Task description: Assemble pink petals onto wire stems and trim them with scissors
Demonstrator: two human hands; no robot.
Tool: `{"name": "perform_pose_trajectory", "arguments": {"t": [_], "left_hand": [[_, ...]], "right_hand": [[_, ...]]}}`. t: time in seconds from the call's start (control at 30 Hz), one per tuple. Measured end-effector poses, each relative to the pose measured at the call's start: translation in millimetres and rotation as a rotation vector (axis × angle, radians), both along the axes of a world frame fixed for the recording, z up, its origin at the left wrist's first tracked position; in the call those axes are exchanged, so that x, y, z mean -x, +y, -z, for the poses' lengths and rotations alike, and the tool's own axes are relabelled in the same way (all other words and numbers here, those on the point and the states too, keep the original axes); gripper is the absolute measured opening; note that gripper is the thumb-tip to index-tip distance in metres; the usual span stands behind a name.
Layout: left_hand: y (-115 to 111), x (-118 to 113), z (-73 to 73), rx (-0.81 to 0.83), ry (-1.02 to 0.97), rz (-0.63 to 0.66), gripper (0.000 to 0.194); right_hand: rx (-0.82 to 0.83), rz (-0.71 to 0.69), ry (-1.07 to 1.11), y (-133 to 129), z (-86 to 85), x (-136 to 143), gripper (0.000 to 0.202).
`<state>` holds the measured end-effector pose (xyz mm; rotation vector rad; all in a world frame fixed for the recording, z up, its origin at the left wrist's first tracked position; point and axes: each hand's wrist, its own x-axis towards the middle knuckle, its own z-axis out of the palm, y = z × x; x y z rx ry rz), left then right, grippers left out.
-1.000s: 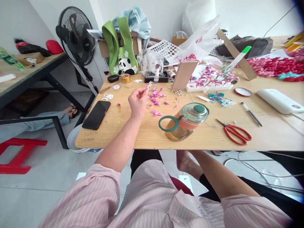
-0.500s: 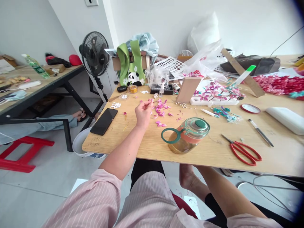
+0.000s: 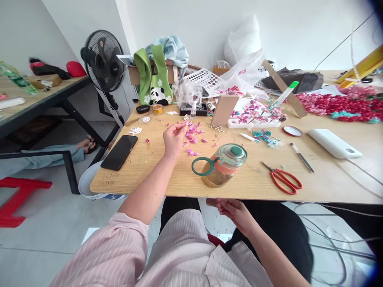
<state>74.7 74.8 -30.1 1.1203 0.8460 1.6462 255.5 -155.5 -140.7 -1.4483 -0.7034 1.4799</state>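
Note:
My left hand (image 3: 174,139) reaches over the table with thumb and forefinger pinched, at the left edge of a scatter of pink petals (image 3: 194,133). Something small and pale shows at its fingertips, too small to name. My right hand (image 3: 236,213) is low, just below the table's front edge, its fingers curled together; what they hold, if anything, I cannot make out. A bit of bare skin, apparently a foot, shows beside its fingertips. Between the hands, on the table, stands a glass teapot (image 3: 220,169) with a green lid and ring handle, partly filled with brownish liquid.
Red-handled scissors (image 3: 285,179), a pen (image 3: 302,157) and a white power bank (image 3: 333,143) lie to the right. A black phone (image 3: 119,152) is at the left. Behind are a cardboard piece (image 3: 225,109), pink flower sprays (image 3: 257,111) and a green panda bag (image 3: 157,81).
My right hand has come into view below the table edge; before, it was hidden under it. The bare foot is now mostly hidden. My left hand stays pinched by the petals. The view has shifted right.

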Motion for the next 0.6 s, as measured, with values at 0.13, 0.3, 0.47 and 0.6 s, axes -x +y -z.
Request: {"name": "perform_pose_trajectory", "arguments": {"t": [0.13,0.3,0.47,0.6], "left_hand": [[0.6,-1.0,1.4,-0.006,0.022,0.008,0.007],[1.6,-1.2,6.4,0.012,0.027,0.024,0.007],[-4.6,-4.2,8.0,0.111,0.004,0.129,0.011],[-8.0,-10.4,5.3,0.137,-0.006,0.264,0.017]], "right_hand": [[0.015,0.0,0.132,-21.0,-25.9,6.5,0.024],[-0.001,0.065,0.086,-34.5,-69.0,6.7,0.026],[-0.262,0.277,-0.197,1.8,-126.8,-38.6,0.024],[-0.464,0.401,-0.315,82.0,-172.3,-58.0,0.024]]}}
